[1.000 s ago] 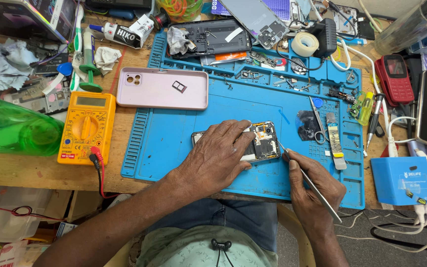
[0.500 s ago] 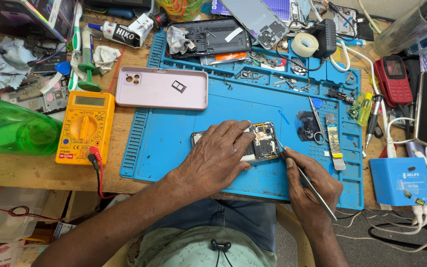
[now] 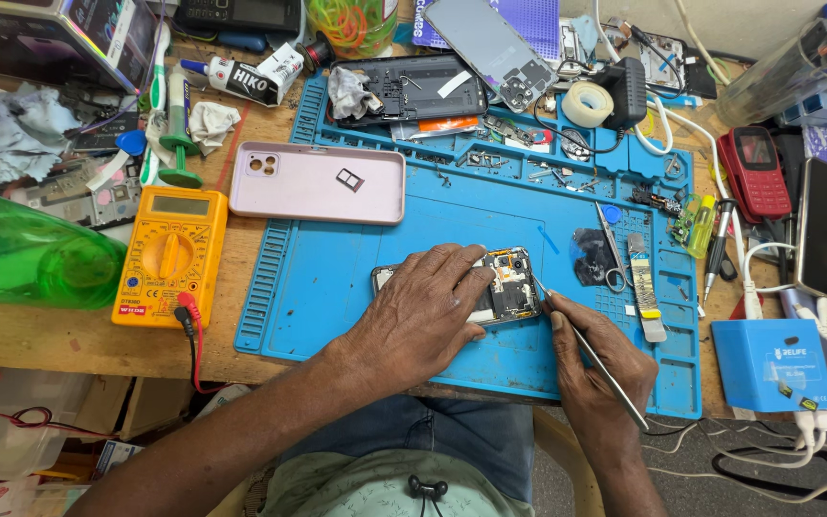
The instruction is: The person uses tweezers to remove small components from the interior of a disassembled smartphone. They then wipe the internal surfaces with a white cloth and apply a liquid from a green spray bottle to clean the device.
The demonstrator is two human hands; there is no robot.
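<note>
Little moved since earlier, opened smartphone (image 3: 495,287) largely hidden under the flattened, spread left hand (image 3: 423,311), metal probe (image 3: 586,349) pinched by right hand (image 3: 600,369), tip indistinct against circuitry.

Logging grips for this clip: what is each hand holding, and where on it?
Right hand pinches a thin metal tool along its shaft. Left hand presses flat on the opened phone, covering its left part.

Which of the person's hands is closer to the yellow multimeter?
The left. The left hand rests on the opened phone, right of the yellow multimeter; the right hand is farther right.
</note>
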